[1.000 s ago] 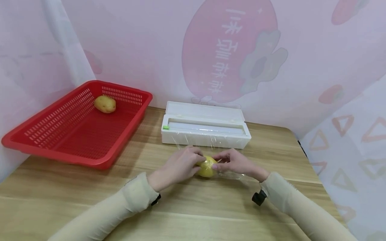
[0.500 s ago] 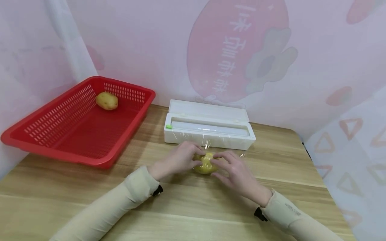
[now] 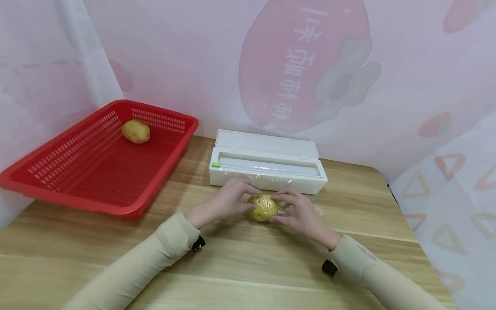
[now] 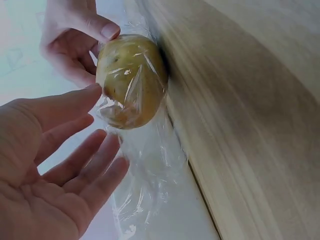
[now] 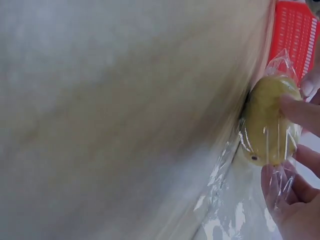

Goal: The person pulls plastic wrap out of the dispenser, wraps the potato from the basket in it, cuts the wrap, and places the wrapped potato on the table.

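Observation:
A potato [image 3: 264, 208] wrapped in clear cling film [image 4: 145, 175] sits on the table between both hands. In the head view my left hand [image 3: 228, 200] is at its left side. The left wrist view shows that hand's thumb at the potato's edge and its fingers spread loosely beside the film. My right hand [image 3: 304, 215] holds the potato's right end between thumb and fingers, with film bunched at the fingers in the right wrist view. Behind the hands stands a white cling film box [image 3: 267, 181], lid up, a film roll [image 3: 267, 166] inside.
A red plastic basket [image 3: 155, 185] stands at the left, with another potato [image 3: 135, 131] in its far corner. A green slider [image 3: 215, 164] is on the box's left end. Pink printed sheeting [image 3: 186, 64] rises behind the wooden table [image 3: 240, 267].
The right hand has shifted from loosely spread fingers over the potato to holding its right end. The left hand stays at the left side, its fingers a little looser. The view has shifted slightly.

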`<action>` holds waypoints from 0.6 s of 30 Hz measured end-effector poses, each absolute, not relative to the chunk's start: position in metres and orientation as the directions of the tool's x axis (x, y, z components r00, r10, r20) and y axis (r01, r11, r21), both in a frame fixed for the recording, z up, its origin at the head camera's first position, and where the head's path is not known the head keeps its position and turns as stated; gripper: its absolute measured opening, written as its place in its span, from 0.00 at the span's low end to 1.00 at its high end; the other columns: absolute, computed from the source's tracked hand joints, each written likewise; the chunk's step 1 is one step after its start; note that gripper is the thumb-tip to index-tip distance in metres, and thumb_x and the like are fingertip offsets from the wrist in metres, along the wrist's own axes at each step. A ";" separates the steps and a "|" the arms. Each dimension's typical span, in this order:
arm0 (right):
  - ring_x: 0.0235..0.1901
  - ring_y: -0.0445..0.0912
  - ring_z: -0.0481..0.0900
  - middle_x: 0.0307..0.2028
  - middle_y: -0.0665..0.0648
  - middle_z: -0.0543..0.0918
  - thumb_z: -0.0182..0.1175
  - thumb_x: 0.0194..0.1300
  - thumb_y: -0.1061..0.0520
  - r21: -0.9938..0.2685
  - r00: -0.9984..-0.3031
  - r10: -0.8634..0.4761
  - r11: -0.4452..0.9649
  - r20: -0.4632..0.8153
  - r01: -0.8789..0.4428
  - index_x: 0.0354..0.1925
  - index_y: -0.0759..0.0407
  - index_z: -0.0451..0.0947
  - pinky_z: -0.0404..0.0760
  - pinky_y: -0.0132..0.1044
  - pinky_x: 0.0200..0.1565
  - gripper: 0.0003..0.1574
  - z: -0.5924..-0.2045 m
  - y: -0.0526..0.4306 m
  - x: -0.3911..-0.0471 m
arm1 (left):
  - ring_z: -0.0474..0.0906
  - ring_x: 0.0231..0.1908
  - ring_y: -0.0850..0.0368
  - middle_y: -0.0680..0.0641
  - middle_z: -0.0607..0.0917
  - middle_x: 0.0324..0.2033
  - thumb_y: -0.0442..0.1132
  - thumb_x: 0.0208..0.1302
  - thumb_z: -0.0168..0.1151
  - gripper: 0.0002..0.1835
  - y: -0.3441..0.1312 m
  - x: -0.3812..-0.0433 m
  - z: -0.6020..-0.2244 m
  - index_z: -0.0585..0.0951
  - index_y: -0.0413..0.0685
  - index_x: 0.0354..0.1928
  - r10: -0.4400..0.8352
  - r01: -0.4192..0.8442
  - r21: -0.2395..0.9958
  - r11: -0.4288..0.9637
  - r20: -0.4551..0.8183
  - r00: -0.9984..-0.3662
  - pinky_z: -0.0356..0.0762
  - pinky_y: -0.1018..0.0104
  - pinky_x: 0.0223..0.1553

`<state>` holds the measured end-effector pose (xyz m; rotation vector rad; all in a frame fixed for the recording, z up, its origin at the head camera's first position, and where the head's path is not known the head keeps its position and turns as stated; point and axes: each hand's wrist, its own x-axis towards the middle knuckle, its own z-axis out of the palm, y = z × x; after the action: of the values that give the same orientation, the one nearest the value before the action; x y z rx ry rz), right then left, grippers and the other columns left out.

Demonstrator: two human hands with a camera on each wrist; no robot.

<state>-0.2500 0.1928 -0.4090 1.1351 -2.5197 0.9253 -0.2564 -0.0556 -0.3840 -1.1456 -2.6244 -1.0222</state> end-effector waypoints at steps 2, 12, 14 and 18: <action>0.41 0.46 0.81 0.49 0.56 0.81 0.82 0.42 0.56 -0.475 -0.695 -0.590 0.512 0.411 -0.715 0.51 0.64 0.81 0.82 0.39 0.40 0.36 -0.409 0.193 -0.253 | 0.79 0.49 0.50 0.44 0.84 0.47 0.32 0.52 0.76 0.19 -0.056 -0.256 -0.384 0.85 0.39 0.48 0.612 0.689 0.523 0.502 0.348 -0.710 0.75 0.59 0.54; 0.45 0.45 0.77 0.50 0.52 0.80 0.79 0.49 0.47 -0.529 -0.789 -0.561 0.603 0.251 -0.597 0.55 0.59 0.77 0.80 0.43 0.45 0.38 -0.407 0.183 -0.259 | 0.78 0.50 0.51 0.45 0.84 0.48 0.33 0.53 0.76 0.20 -0.055 -0.257 -0.386 0.85 0.40 0.50 0.616 0.671 0.511 0.537 0.306 -0.726 0.74 0.61 0.53; 0.45 0.45 0.78 0.50 0.54 0.81 0.79 0.48 0.48 -0.524 -0.794 -0.553 0.612 0.251 -0.592 0.55 0.61 0.77 0.80 0.42 0.44 0.39 -0.407 0.180 -0.259 | 0.78 0.50 0.51 0.44 0.84 0.49 0.33 0.53 0.76 0.21 -0.055 -0.256 -0.386 0.85 0.39 0.50 0.612 0.665 0.516 0.539 0.302 -0.731 0.74 0.60 0.54; 0.42 0.45 0.80 0.48 0.56 0.82 0.81 0.45 0.49 -0.525 -0.807 -0.531 0.624 0.258 -0.578 0.54 0.63 0.79 0.81 0.39 0.42 0.40 -0.406 0.176 -0.260 | 0.78 0.52 0.49 0.42 0.83 0.49 0.34 0.52 0.76 0.21 -0.055 -0.256 -0.385 0.84 0.38 0.50 0.608 0.662 0.509 0.551 0.299 -0.736 0.74 0.58 0.55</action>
<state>-0.2602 0.1759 -0.4060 0.9440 -2.7605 0.9355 -0.2559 -0.0552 -0.3854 -1.1034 -2.6886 -0.9392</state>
